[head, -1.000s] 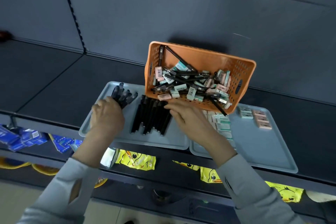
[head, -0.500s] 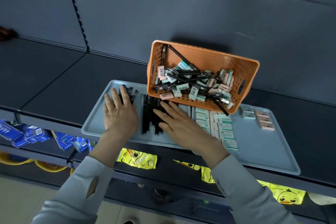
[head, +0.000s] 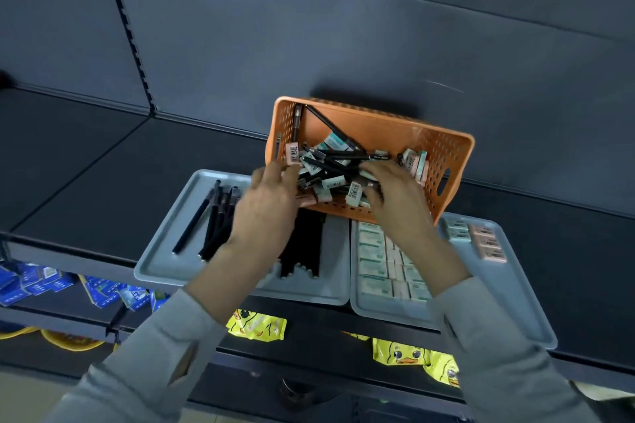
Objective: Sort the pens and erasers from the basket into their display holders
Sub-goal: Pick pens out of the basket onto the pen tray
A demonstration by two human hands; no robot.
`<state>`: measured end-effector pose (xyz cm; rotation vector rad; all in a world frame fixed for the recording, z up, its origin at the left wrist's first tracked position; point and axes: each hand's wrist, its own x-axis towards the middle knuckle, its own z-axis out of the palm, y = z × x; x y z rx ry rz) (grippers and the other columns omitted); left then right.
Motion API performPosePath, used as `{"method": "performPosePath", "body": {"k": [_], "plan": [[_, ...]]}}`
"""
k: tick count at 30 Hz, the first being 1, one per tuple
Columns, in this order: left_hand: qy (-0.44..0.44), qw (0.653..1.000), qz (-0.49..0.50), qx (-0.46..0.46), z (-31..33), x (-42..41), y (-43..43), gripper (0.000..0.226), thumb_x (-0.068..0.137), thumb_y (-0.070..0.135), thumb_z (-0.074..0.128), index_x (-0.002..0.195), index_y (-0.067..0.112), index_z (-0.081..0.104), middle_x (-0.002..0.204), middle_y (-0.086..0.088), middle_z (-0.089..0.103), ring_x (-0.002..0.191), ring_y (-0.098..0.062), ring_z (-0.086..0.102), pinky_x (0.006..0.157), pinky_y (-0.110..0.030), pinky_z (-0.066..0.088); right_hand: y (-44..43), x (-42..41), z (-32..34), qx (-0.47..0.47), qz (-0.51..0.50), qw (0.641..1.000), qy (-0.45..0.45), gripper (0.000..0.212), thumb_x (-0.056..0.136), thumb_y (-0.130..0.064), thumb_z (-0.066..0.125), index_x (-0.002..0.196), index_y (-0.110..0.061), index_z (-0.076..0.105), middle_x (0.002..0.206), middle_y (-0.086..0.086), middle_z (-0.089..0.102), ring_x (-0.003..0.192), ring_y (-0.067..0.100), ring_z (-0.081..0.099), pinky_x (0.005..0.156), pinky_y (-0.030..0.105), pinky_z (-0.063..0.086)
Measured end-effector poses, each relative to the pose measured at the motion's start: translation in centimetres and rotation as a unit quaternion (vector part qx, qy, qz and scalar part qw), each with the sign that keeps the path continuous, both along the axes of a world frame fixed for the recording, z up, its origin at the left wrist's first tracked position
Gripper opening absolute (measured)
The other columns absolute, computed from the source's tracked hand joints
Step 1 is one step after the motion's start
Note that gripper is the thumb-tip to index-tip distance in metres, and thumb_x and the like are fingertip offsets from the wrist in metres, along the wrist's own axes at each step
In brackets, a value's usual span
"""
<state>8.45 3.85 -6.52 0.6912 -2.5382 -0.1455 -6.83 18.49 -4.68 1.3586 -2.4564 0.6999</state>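
Both hands are in the basket (head: 443,151). The left hand (head: 271,206) reaches over the near wall at the left corner, its fingers bent among the contents beside a pink eraser (head: 293,154). The right hand (head: 398,199) curls its fingers down into the middle of the heap. The pile hides the fingertips of both, so I cannot tell whether either hand has hold of anything.

The basket is orange and perforated. It is tipped with its mouth toward the camera, and its near edge sits over the far rims of two grey trays. Inside, black pens (head: 338,156) and small wrapped erasers (head: 354,189) lie jumbled. Most pens lie roughly left to right, and two lean up the back wall near the left corner.

On the left tray (head: 161,251), loose pens (head: 213,220) run near to far, fanned slightly. A tight pen row (head: 304,247) beside them runs the same way, partly under the left wrist. The right tray (head: 515,288) holds mint erasers (head: 374,264) in rows, and a few pink erasers (head: 488,245) lie near its far right corner.

The trays rest on a dark shelf (head: 103,182) in front of a dark back panel (head: 343,27). Below hang blue packs (head: 34,282) and yellow duck packs (head: 257,324).
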Motion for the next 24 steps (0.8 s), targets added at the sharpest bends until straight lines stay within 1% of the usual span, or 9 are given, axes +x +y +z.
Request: {"method": "performPosePath", "body": {"k": [3, 5, 8, 12, 15, 18, 20, 22, 24], "plan": [[-0.042, 0.999, -0.008, 0.015, 0.4, -3.2, -0.1, 0.058, 0.082, 0.020, 0.076, 0.131, 0.010, 0.047, 0.128, -0.011, 0.049, 0.115, -0.033, 0.053, 0.095, -0.041, 0.047, -1.5, -1.9, 1.5, 0.082, 0.020, 0.996, 0.016, 0.055, 0.089, -0.017, 0.068, 0.141, -0.010, 0.050, 0.141, 0.010, 0.053, 0.128, 0.032, 0.046, 0.110, 0.043, 0.037], [-0.054, 0.998, 0.009, 0.009, -0.1, -4.6, -0.7, 0.053, 0.082, 0.014, 0.073, 0.126, 0.011, 0.044, 0.123, -0.011, 0.050, 0.107, -0.031, 0.058, 0.086, -0.038, 0.050, -3.2, -2.5, 1.9, 0.143, 0.035, 0.989, 0.022, 0.063, 0.088, -0.023, 0.068, 0.144, -0.011, 0.044, 0.143, 0.009, 0.050, 0.127, 0.030, 0.042, 0.109, 0.041, 0.035], [-0.050, 0.999, 0.012, 0.017, -0.6, -5.6, -1.3, 0.041, 0.085, 0.009, 0.067, 0.119, 0.012, 0.045, 0.113, -0.011, 0.058, 0.089, -0.031, 0.066, 0.070, -0.038, 0.052, -5.2, -2.9, 2.0, 0.190, 0.020, 0.980, 0.054, 0.059, 0.085, -0.024, 0.068, 0.139, -0.012, 0.049, 0.135, 0.009, 0.052, 0.124, 0.030, 0.041, 0.107, 0.041, 0.037], [0.039, 0.997, -0.029, 0.061, -0.8, -5.9, -1.9, 0.024, 0.088, 0.015, 0.066, 0.110, 0.013, 0.055, 0.093, -0.009, 0.068, 0.077, -0.030, 0.067, 0.064, -0.040, 0.054, -6.2, -3.5, 2.0, 0.206, -0.007, 0.974, 0.097, 0.042, 0.087, -0.024, 0.066, 0.127, -0.011, 0.057, 0.132, 0.011, 0.054, 0.130, 0.033, 0.040, 0.110, 0.045, 0.036], [0.136, 0.983, -0.050, 0.110, -0.2, -5.8, -2.0, 0.019, 0.086, 0.015, 0.071, 0.104, 0.015, 0.064, 0.090, -0.003, 0.071, 0.079, -0.022, 0.068, 0.067, -0.030, 0.051, -6.4, -3.9, 2.2, 0.215, -0.016, 0.971, 0.106, 0.039, 0.092, -0.029, 0.062, 0.125, -0.008, 0.058, 0.138, 0.015, 0.052, 0.134, 0.037, 0.038, 0.113, 0.047, 0.033], [0.220, 0.951, -0.048, 0.209, 0.7, -5.9, -1.8, 0.013, 0.085, 0.017, 0.073, 0.097, 0.020, 0.070, 0.092, 0.008, 0.071, 0.084, -0.010, 0.067, 0.073, -0.026, 0.053, -6.3, -4.1, 2.8, 0.197, -0.014, 0.976, 0.092, 0.038, 0.096, -0.031, 0.057, 0.127, -0.009, 0.056, 0.139, 0.015, 0.051, 0.131, 0.038, 0.041, 0.107, 0.046, 0.035], [0.266, 0.919, -0.054, 0.286, 1.5, -6.1, -1.7, 0.010, 0.083, 0.019, 0.075, 0.092, 0.023, 0.071, 0.087, 0.011, 0.072, 0.079, -0.004, 0.068, 0.073, -0.022, 0.055, -6.1, -4.0, 3.0, 0.179, 0.000, 0.981, 0.082, 0.037, 0.098, -0.031, 0.054, 0.128, -0.010, 0.054, 0.134, 0.015, 0.055, 0.124, 0.036, 0.049, 0.101, 0.045, 0.039], [0.304, 0.888, -0.052, 0.340, 2.2, -6.2, -1.7, 0.010, 0.082, 0.020, 0.076, 0.090, 0.024, 0.072, 0.080, 0.009, 0.073, 0.072, -0.001, 0.068, 0.071, -0.016, 0.053, -5.9, -3.8, 3.3, 0.159, 0.008, 0.984, 0.076, 0.032, 0.099, -0.029, 0.052, 0.124, -0.009, 0.056, 0.124, 0.015, 0.061, 0.114, 0.035, 0.056, 0.094, 0.042, 0.042], [0.344, 0.857, -0.046, 0.382, 2.8, -6.2, -1.8, 0.010, 0.081, 0.023, 0.077, 0.089, 0.024, 0.071, 0.078, 0.008, 0.073, 0.072, -0.006, 0.070, 0.074, -0.022, 0.054, -5.6, -3.7, 3.9, 0.133, 0.005, 0.989, 0.063, 0.026, 0.101, -0.028, 0.049, 0.115, -0.008, 0.056, 0.108, 0.014, 0.065, 0.098, 0.034, 0.061, 0.080, 0.040, 0.044]]}}
